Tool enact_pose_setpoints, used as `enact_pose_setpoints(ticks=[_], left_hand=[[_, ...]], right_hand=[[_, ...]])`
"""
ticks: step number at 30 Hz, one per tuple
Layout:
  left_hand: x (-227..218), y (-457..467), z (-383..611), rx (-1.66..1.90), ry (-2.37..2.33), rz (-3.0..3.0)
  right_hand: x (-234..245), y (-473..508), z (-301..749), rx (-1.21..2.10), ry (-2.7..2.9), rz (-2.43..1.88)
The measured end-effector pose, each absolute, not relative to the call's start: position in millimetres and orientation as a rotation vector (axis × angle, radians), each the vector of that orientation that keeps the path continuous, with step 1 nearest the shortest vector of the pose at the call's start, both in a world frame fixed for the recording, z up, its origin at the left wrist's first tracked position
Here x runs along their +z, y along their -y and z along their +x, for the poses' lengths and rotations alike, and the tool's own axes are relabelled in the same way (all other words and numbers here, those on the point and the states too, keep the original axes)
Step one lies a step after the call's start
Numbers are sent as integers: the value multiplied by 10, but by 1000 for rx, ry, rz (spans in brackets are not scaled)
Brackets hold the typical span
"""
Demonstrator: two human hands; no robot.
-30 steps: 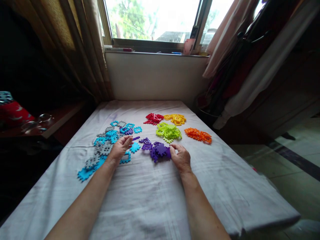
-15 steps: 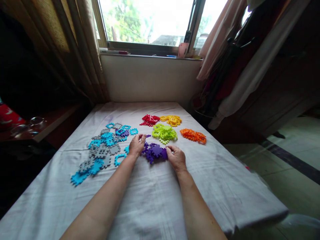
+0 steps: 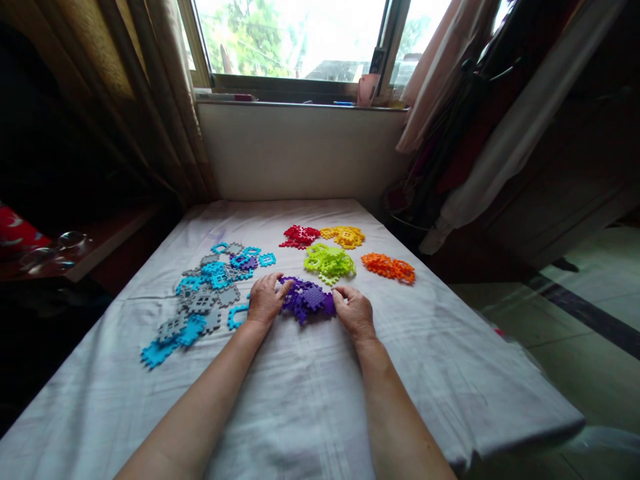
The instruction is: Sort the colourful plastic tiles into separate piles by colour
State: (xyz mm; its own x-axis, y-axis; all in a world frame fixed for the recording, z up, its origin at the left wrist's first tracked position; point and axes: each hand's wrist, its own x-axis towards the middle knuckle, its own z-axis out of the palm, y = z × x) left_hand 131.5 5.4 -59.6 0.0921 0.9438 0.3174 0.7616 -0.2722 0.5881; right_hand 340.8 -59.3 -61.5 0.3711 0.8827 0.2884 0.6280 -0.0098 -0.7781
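A pile of purple interlocking plastic tiles (image 3: 309,298) lies between my two hands on the cloth-covered table. My left hand (image 3: 267,300) rests against the pile's left edge, thumb and fingers apart; its fingertips are partly hidden. On the right side, my right hand (image 3: 354,311) pinches a purple tile (image 3: 329,305) at the edge of the pile. Just beyond sits a heap of lime-green tiles (image 3: 330,263). Left of my left hand, a blue square-frame tile (image 3: 237,316) is partly covered by that hand, beside a spread of mixed grey and blue tiles (image 3: 203,300).
Red tiles (image 3: 299,236), yellow tiles (image 3: 344,236) and orange tiles (image 3: 389,268) form separate heaps at the back and right. A purple tile (image 3: 246,262) lies among the blue ones. The wall and window (image 3: 300,43) stand behind the table (image 3: 300,413).
My left hand has come down and slightly left, and the small purple piece at its fingertips now merges with the purple pile. My right hand stays at the pile's right edge.
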Motion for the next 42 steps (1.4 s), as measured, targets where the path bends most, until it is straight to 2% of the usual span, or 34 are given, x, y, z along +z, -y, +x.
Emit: enact_pose_setpoints(ticks=[6, 11, 17, 22, 27, 31, 37, 42], left_hand=[[-618, 56, 1326, 736, -1796, 2354], [-446, -302, 963, 626, -2006, 2398], [-291, -636, 393, 113, -2191, 2397], [-262, -601, 10, -13, -2335, 2302], [-220, -601, -50, 42, -2398, 2310], [-193, -729, 192, 220, -2168, 2404], [-200, -943, 370, 218, -2114, 2260], [-160, -857, 327, 368, -2095, 2166]], right_hand=[[-630, 591, 3418, 355, 1330, -1701], [-630, 582, 3419, 358, 1337, -1690], [-612, 586, 3413, 381, 1348, -1703], [-613, 596, 3408, 379, 1353, -1709], [-621, 607, 3401, 378, 1376, -1714], [-645, 605, 3418, 384, 1382, -1716], [-644, 595, 3452, 387, 1367, -1741], [-591, 604, 3436, 392, 1373, -1728]])
